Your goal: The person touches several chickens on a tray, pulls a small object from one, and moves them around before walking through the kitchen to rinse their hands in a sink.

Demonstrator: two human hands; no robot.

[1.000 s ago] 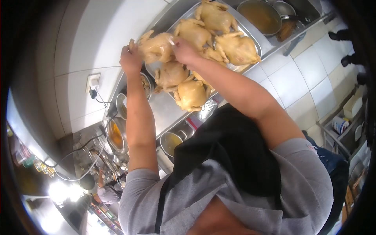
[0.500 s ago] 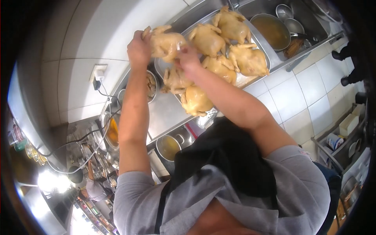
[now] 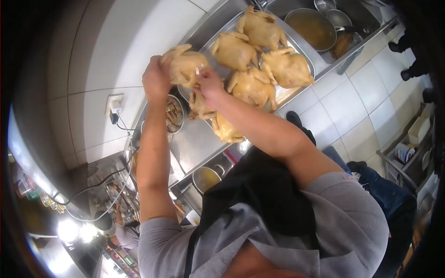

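My left hand (image 3: 157,77) is closed round one end of a whole plucked chicken (image 3: 184,64), raised above the tray's near-left side. At the chicken's right side, my right hand (image 3: 210,85) is closed, with a small white thing (image 3: 199,69) at the fingertips, too small to name. Several more whole chickens (image 3: 235,49) lie on the metal tray (image 3: 311,69). Two of them, partly covered by my right hand and forearm, are at its lower left: a chicken (image 3: 200,107) and a yellower chicken (image 3: 226,129).
A bowl of brown pieces (image 3: 174,116) stands left of the tray. The sink (image 3: 368,21) at upper right holds a pot of brownish liquid (image 3: 311,30). Another pot (image 3: 206,179) is near my apron. A plugged cord (image 3: 116,109) hangs on the wall. Another person's dark shoe (image 3: 294,119) shows at right.
The view has shifted, and tray and sink sit further left. Both hands still hold up the chicken at the tray's left. A person's dark shoe and blue trousers have come into view at right.
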